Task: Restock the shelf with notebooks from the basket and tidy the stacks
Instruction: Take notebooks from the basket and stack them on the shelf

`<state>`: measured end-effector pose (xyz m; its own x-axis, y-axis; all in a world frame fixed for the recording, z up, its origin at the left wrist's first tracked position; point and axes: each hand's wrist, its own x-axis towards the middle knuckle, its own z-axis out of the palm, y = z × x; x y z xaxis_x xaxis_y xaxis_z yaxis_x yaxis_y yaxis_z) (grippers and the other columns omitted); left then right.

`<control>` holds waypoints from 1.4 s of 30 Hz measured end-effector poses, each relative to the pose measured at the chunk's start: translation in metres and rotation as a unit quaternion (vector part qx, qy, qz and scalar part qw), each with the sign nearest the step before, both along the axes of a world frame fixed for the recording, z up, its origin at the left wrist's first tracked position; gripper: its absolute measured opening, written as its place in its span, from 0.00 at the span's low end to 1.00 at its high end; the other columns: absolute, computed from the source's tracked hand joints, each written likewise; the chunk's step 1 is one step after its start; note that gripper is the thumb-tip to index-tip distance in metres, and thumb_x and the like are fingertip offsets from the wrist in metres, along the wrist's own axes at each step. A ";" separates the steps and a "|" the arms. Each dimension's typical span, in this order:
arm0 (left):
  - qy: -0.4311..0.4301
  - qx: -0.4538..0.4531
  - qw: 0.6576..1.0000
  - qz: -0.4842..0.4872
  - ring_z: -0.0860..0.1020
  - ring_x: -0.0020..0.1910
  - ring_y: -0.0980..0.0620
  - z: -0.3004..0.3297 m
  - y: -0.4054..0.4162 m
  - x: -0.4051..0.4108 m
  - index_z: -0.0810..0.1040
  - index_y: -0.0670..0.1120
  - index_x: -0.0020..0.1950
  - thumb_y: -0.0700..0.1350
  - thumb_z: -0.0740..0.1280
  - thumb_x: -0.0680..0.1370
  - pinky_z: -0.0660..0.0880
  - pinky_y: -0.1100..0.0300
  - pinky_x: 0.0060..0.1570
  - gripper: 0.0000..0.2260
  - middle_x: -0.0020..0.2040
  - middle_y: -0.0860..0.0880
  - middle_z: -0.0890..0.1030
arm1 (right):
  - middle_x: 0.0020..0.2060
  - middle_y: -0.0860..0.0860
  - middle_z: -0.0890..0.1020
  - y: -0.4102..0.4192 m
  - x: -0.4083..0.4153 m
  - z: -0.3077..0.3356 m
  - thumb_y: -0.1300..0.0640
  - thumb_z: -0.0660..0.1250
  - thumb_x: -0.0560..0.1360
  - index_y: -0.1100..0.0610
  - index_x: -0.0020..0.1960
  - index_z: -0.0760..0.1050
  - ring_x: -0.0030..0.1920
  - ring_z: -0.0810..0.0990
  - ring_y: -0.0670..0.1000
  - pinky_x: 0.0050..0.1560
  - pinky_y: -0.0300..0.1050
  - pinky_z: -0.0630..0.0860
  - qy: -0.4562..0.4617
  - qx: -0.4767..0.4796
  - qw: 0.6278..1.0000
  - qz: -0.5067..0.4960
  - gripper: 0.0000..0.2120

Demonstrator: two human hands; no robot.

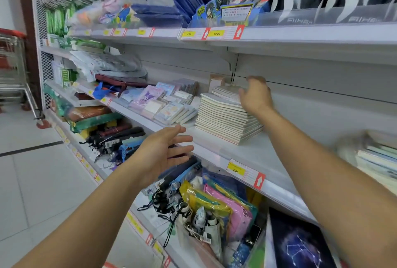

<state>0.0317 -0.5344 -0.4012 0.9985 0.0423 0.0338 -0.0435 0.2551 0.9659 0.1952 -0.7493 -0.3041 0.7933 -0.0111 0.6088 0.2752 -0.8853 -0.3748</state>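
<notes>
The right hand (256,93) reaches to the back of the middle shelf (253,149) and rests on the far right corner of the notebook stack (225,115). Its fingers curl over the top notebooks at that corner; whether they pinch a notebook or only press on it, I cannot tell. The stack sits on the shelf, pale covers up, spines fanned slightly so the upper notebooks lie shifted back and to the right of the lower ones. A small brown-and-white box (216,82) stands just behind the stack against the back wall.

The left hand (165,149) hovers in front of the shelf edge, left of the stack and apart from it, palm turned toward the stack, fingers straight and spread; its grip is open and it holds nothing.

Left of the stack, on the same shelf, lie rows of small cartoon notepads (163,104) in clear wrap, touching one another. A yellow price tag (236,170) is fixed to the shelf edge below the stack.

On the shelf below, a clear bin (193,237) holds folded umbrellas with black straps, and just right of it stand coloured zip pouches (223,203), yellow, pink and teal, upright and packed together. A dark constellation-print cover (300,246) leans at the lower right.

At the far right edge a blurred pile of notebooks (378,160) shows; what holds them cannot be made out. A shopping cart (12,67) stands at the far left in the aisle.
</notes>
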 end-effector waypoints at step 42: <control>0.344 0.599 0.712 -0.125 0.80 0.56 0.49 -0.112 0.189 -0.124 0.72 0.49 0.68 0.57 0.62 0.80 0.77 0.48 0.60 0.19 0.57 0.50 0.80 | 0.37 0.59 0.80 0.162 -0.229 -0.502 0.73 0.69 0.74 0.64 0.38 0.76 0.41 0.82 0.61 0.45 0.55 0.83 0.496 0.326 0.802 0.060 0.08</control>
<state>-0.0927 -0.3452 -0.5131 0.7674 0.2135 -0.6045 0.4476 -0.8535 0.2667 -0.0333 -0.5874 -0.8061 0.9028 0.0427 -0.4280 -0.3768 -0.4012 -0.8349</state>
